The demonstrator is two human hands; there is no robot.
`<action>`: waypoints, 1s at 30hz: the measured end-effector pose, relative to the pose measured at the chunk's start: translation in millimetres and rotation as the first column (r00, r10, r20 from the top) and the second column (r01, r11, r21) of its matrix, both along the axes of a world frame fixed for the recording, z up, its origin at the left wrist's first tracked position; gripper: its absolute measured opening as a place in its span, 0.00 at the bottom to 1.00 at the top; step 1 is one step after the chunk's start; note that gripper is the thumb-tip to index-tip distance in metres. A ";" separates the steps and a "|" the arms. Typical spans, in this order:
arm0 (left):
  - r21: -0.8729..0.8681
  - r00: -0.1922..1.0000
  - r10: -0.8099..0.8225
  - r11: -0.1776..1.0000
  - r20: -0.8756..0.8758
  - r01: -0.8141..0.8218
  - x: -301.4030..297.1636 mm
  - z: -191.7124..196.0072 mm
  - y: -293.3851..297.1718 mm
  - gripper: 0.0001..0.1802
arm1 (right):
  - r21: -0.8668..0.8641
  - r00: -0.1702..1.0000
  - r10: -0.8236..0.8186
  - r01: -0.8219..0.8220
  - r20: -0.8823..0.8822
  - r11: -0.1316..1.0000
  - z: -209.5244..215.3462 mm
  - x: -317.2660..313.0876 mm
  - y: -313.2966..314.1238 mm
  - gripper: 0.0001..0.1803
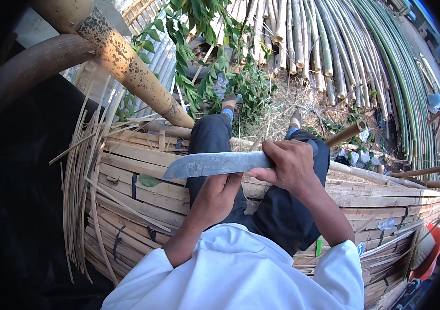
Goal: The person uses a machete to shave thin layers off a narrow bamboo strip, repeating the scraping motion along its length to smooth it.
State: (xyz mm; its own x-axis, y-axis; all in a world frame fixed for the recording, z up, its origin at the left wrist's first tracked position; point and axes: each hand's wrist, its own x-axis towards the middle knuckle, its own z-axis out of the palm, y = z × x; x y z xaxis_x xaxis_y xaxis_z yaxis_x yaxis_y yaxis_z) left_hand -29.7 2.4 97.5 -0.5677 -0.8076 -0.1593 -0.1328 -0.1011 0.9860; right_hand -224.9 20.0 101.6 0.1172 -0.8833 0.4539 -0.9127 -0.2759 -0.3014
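A machete (pixel 205 165) with a broad, worn grey blade lies level across my lap, its tip toward the left. My right hand (pixel 293 164) is closed round it at the handle end, thumb stretched along the lower edge of the blade. Just under the middle of the blade is my left hand (pixel 214 200), closed, with its thumb up against the blade's lower edge. The blade hides its fingertips, so whatever they hold does not show. Both hands are above my dark trousers (pixel 207 139).
I sit on a platform of split bamboo slats (pixel 142 173). Thin bamboo strips (pixel 83 181) hang at the left, beneath a thick bamboo pole (pixel 132 72). Long bamboo poles (pixel 313 41) lie ahead, beside leafy green branches (pixel 251 88). A plastic cup (pixel 386 223) rests at the right.
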 end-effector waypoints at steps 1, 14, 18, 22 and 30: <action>0.031 1.000 -0.001 1.000 -0.005 0.001 -0.1 2.1 -1.4 0.12 | 0.001 1.000 0.000 0.000 0.001 1.000 -0.7 -0.3 -1.3 0.33; 0.212 0.994 0.037 0.977 -0.099 -0.015 -1.1 -5.3 -1.0 0.13 | -0.004 1.000 0.022 -0.022 0.012 1.000 -13.9 -3.4 -9.3 0.32; 0.276 0.991 -0.041 0.958 -0.127 0.075 7.2 -13.8 0.2 0.14 | 0.118 0.991 -0.131 0.128 0.018 0.985 -14.5 -17.0 -12.2 0.31; 0.238 0.994 0.008 0.971 -0.113 0.020 0.6 -6.6 -0.3 0.15 | 0.122 0.995 -0.049 0.038 0.083 0.992 -11.2 -1.8 -0.4 0.31; 0.117 0.999 -0.001 0.993 -0.047 0.007 -2.9 -9.9 2.2 0.15 | 0.175 0.996 0.011 -0.027 0.092 0.984 -12.0 4.4 5.1 0.32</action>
